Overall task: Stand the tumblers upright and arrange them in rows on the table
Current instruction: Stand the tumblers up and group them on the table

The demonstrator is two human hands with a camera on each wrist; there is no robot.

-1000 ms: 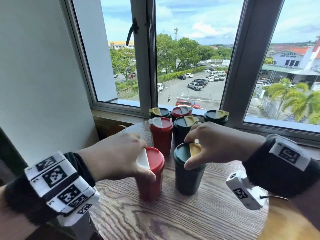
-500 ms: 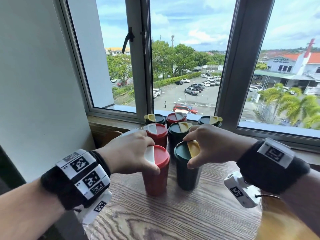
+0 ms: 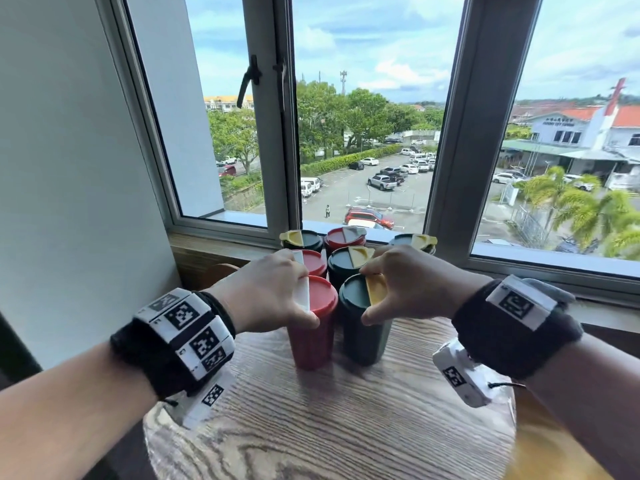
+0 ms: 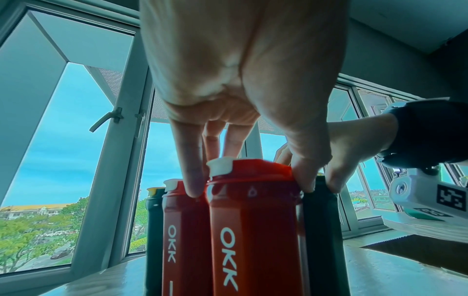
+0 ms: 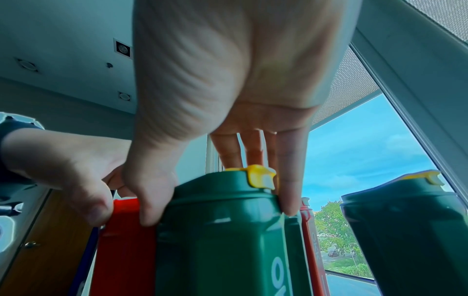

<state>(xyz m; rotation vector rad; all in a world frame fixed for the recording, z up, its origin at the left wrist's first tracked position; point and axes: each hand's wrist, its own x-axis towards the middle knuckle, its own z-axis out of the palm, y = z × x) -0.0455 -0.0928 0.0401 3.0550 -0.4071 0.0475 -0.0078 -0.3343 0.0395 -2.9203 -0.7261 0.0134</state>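
Several red and dark green tumblers stand upright in rows on the round wooden table (image 3: 346,427), close to the window sill. My left hand (image 3: 270,289) grips the lid rim of the nearest red tumbler (image 3: 313,344) (image 4: 253,230) from above. My right hand (image 3: 405,282) grips the lid rim of the nearest green tumbler (image 3: 363,337) (image 5: 222,230) the same way, thumb in front and fingers behind. These two stand side by side, almost touching. Right behind them are a red tumbler (image 3: 313,261) and a green tumbler (image 3: 346,263), with three more at the back.
The window frame (image 3: 450,168) and wooden sill (image 3: 207,251) run right behind the back row. A grey wall (image 3: 69,168) closes the left side. The table's front edge curves round near me, with bare wood between it and the tumblers.
Both hands have slid the front red and green tumblers away from me, up against the row behind, and closer to each other. The head view has tilted up slightly.
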